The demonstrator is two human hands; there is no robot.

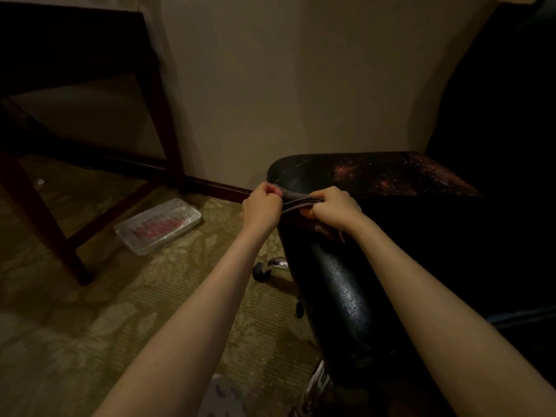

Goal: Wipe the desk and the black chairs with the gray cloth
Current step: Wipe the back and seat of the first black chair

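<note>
A gray cloth [296, 200] is stretched between both my hands just above the left edge of a black chair [340, 284]. My left hand [263, 206] grips the cloth's left end with curled fingers. My right hand [335, 207] grips its right end. The chair's black surface is worn, with reddish-brown peeling patches [379, 173] on its upper part. The dark wooden desk [69, 34] stands at the upper left, seen from below its top.
A clear plastic tray [158, 225] with red contents lies on the patterned carpet under the desk. A chair caster [261, 270] and chrome leg show beside the chair. A beige wall and dark baseboard [216, 186] lie behind. The right side is very dark.
</note>
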